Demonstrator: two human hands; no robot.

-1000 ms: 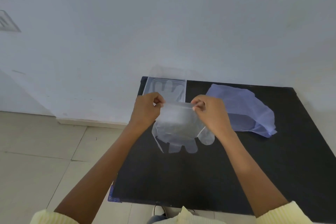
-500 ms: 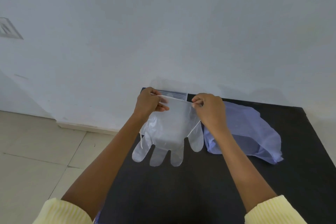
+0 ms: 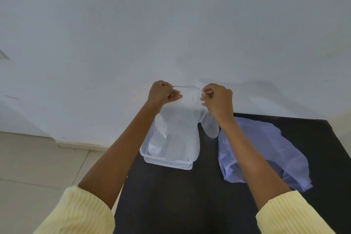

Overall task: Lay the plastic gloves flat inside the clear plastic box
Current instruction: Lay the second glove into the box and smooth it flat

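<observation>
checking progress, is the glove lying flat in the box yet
Not yet. Both hands, left hand and right hand, pinch the glove by its cuff, hanging into the clear box.

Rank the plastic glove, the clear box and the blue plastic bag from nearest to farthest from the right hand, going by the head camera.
From the right hand:
1. Plastic glove: pinched at its cuff by this hand, hanging to its left.
2. Blue plastic bag: on the black table, below and right, under the forearm.
3. Clear box: below and left, at the table's left edge.
By the picture, bag and box are nearly level.
</observation>
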